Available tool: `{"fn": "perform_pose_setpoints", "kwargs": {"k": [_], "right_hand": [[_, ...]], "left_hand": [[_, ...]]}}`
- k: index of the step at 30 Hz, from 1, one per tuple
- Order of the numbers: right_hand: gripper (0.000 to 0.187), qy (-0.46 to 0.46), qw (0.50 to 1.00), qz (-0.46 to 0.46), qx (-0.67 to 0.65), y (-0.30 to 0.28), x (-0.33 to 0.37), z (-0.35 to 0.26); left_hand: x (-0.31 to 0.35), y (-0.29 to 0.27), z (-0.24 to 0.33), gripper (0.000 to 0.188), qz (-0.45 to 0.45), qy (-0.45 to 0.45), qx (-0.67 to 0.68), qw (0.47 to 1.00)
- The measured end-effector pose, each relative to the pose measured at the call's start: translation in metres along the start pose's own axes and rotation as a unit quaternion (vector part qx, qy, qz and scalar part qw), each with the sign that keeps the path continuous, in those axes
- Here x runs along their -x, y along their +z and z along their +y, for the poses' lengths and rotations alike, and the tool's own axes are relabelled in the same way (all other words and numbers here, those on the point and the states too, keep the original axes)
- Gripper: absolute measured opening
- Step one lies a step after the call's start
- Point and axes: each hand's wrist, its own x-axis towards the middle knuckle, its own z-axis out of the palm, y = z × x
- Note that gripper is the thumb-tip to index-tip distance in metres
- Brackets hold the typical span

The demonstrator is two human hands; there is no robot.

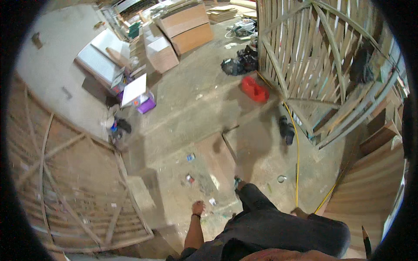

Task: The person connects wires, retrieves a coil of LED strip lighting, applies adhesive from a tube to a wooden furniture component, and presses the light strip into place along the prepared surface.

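My left hand (198, 208) hangs over the floor at the lower middle, a dark band around its wrist. Its fingers look loosely spread and small, with nothing visible in them. Nearest to it on the floor are a small white scrap (212, 202) and a crumpled reddish-white bit of litter (190, 178). My legs in dark trousers (283, 230) fill the lower right. My right hand does not show. Along the lower right edge stands a pencil (366, 241) with a dark tip; what holds it is hidden.
Slatted wooden frames stand at left (48, 152) and right (305, 52). A yellow cable (298, 161) crosses the floor near dark sandals (286, 129). Further off are a red bag (254, 89), black bags (241, 61), cardboard boxes (187, 30) and a purple box (147, 103). A flat board (215, 156) lies ahead.
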Motion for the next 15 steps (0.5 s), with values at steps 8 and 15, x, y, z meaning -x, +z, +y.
{"fn": "perform_pose_setpoints", "kwargs": {"k": [8,15], "right_hand": [[0.046,-0.380,0.816,0.069,0.430,0.350,-0.088,-0.652],[0.039,-0.436,0.788,0.073,0.429,0.465,-0.096,-0.978]], "left_hand": [[-0.161,0.096,0.218,0.051,0.141,-0.050,-0.436,0.888],[-0.343,0.096,0.438,0.042,0.019,-0.107,-0.553,0.826]]}}
